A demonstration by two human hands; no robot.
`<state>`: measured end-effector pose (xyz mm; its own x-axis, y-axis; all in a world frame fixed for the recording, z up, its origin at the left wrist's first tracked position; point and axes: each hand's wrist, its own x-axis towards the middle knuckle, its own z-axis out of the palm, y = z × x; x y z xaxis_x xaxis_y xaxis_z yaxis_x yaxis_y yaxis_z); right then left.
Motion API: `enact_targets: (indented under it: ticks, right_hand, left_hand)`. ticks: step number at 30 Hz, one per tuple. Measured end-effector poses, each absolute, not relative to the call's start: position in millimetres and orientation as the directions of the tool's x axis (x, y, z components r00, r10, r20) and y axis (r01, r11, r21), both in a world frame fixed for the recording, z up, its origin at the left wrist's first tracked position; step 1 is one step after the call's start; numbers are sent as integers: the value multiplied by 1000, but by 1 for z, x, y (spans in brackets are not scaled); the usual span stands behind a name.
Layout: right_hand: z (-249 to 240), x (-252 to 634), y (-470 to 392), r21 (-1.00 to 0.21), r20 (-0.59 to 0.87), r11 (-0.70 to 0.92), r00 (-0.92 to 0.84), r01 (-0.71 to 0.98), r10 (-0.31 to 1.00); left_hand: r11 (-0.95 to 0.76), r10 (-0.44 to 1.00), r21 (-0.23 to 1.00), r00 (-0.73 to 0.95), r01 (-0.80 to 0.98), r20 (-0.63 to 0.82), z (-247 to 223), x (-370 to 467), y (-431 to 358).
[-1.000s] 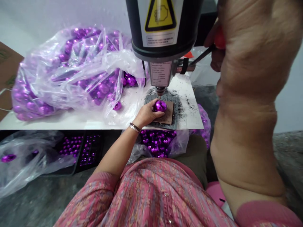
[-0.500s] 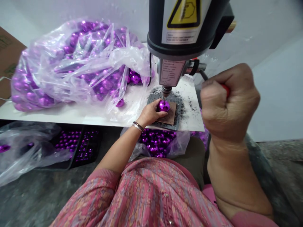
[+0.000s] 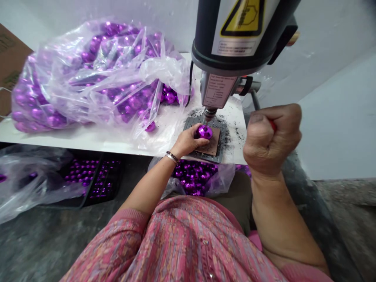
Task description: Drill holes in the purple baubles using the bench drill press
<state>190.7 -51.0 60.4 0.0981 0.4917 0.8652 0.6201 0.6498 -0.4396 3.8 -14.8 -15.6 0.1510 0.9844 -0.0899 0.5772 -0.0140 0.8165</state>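
Note:
With thumb and fingers, my left hand (image 3: 188, 140) grips a shiny purple faceted ball (image 3: 205, 132) on a brown square board (image 3: 212, 145). The board rests on the grey metal base (image 3: 221, 156) of a bench drill press (image 3: 232, 43). Right above the ball is the drill's chuck (image 3: 209, 114); whether the thin bit touches the ball I cannot tell. My right hand (image 3: 268, 141) is wrapped round the red-knobbed end of the drill press lever (image 3: 255, 100), which hides most of the knob.
Dark shavings (image 3: 230, 133) lie scattered around the base on the white table (image 3: 117, 143). A large clear plastic bag (image 3: 96, 78) of purple balls fills the left side. Below the table edge are another open bag of balls (image 3: 194, 176) and black crates (image 3: 94, 180) holding more. A cardboard box (image 3: 11, 62) stands far left.
My right hand has come down and slightly left with the lever. My left hand still holds the ball in the same place on the board. The view has shifted a little.

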Motion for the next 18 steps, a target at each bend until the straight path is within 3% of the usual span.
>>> enact_targets:
  ticks: [13,18]
  right_hand:
    - [29,179,-38,-447,893,709,219,545,394]
    - [70,177,-37,-510,860,704,267,494,436]
  left_hand:
    - [-30,987,816,144,577,-66,-18,5,-17]
    - [-8,990,816,118,578,-74,-16,7,-19]
